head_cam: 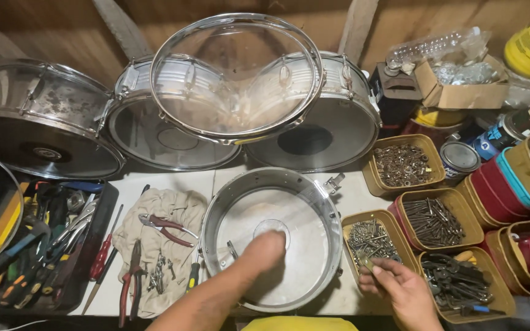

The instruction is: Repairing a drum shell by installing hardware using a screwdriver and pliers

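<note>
A shiny metal drum shell (332, 220) with a clear head lies flat on the white bench, open side up. My left hand (266, 247) rests inside it as a closed fist pressed on the clear head. My right hand (394, 283) is at the front edge of a tan tub of screws (369, 238), fingers curled around a small metal part. Whether the left fist holds anything is hidden.
Three drums (44, 122) and a clear drum hoop (234, 73) lean against the wooden wall. Pliers and a red screwdriver (102, 257) lie on a beige cloth (167, 208) to the left, beside a black tool tray. Tubs of bolts and keys (455, 282) crowd the right.
</note>
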